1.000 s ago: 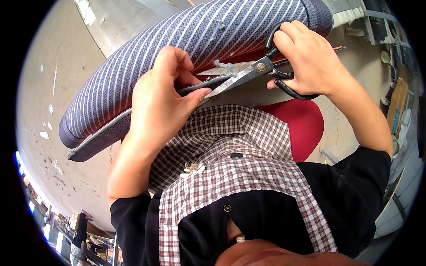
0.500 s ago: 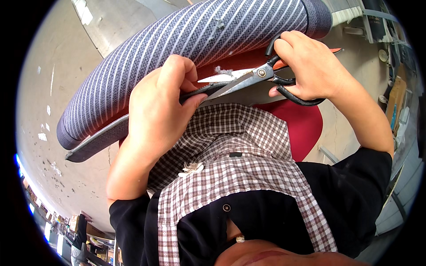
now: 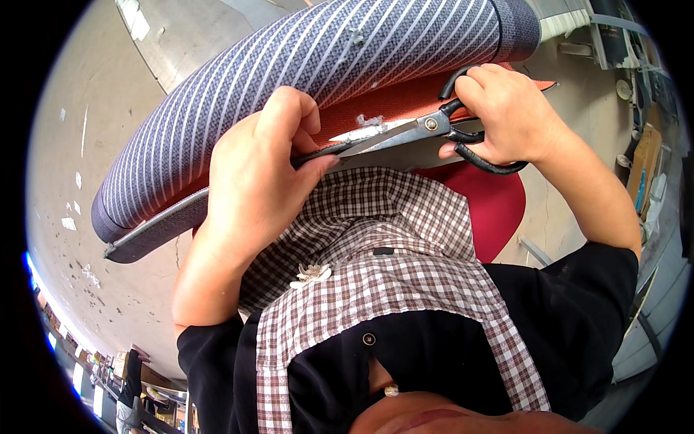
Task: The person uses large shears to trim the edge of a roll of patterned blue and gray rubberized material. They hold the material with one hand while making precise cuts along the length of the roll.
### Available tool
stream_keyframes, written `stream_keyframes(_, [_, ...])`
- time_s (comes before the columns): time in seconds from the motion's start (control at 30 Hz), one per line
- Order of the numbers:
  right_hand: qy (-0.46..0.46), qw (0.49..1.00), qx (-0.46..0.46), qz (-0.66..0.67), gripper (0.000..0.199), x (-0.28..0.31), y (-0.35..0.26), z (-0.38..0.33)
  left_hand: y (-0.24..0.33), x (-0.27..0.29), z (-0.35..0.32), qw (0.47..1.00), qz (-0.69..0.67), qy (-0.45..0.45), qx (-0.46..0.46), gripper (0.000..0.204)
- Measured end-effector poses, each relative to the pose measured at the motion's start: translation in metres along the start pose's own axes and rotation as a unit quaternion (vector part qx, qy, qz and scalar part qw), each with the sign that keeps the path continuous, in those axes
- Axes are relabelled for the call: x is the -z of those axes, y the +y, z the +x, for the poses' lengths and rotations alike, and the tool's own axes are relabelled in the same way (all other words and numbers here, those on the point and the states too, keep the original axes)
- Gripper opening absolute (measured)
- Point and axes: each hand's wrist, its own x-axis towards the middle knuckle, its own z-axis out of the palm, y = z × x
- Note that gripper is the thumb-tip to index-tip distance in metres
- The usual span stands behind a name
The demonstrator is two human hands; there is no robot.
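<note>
A blue-grey mat with white diagonal stripes (image 3: 289,72) lies rolled in front of me, its orange-red underside (image 3: 405,94) showing in the fold. My left hand (image 3: 267,159) pinches the mat's dark near edge between thumb and fingers. In my right hand (image 3: 506,112) is a pair of scissors (image 3: 431,124) with black-coated handles, fingers and thumb in the loops. The blades are slightly apart and point left, their tips close to my left thumb along the edge. A tuft of grey lint (image 3: 370,120) sits just above the upper blade.
My checked apron (image 3: 390,289) and a dark red surface (image 3: 491,210) lie below the mat. White scraps (image 3: 69,223) dot the grey floor on the left. Cardboard (image 3: 645,166) and other clutter stand at the right edge. Another person (image 3: 130,387) appears at lower left.
The scissor blades have come closer together, and the fingers of my right hand have moved down a little. My left hand keeps its pinch on the edge, nearly unmoved.
</note>
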Motion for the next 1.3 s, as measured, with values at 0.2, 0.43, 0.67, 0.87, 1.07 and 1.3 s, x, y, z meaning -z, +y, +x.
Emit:
stream_keyframes(0.2, [-0.009, 1.000, -0.007, 0.004, 0.063, 0.004, -0.004, -0.003, -0.001, -0.001, 0.001, 1.000, -0.028, -0.008, 0.000, 0.047])
stream_keyframes(0.43, [0.023, 1.000, -0.006, 0.018, 0.065, 0.006, -0.008, 0.006, 0.000, -0.001, 0.000, 1.000, -0.021, -0.010, -0.002, 0.049])
stream_keyframes(0.67, [0.029, 0.999, -0.001, 0.024, 0.064, 0.005, -0.009, 0.009, 0.001, 0.000, 0.002, 1.000, -0.010, -0.012, -0.018, 0.048])
stream_keyframes(0.87, [0.005, 0.999, -0.010, 0.042, 0.066, 0.002, -0.010, 0.005, -0.001, -0.001, 0.000, 1.000, -0.015, -0.018, -0.013, 0.047])
stream_keyframes(1.07, [0.000, 0.999, -0.015, 0.037, 0.068, -0.002, -0.009, 0.003, 0.000, 0.000, 0.001, 0.999, -0.022, -0.027, 0.002, 0.046])
stream_keyframes(1.3, [0.012, 0.998, -0.007, 0.054, 0.069, -0.012, -0.004, -0.005, -0.001, 0.001, 0.002, 0.999, -0.025, -0.046, 0.014, 0.046])
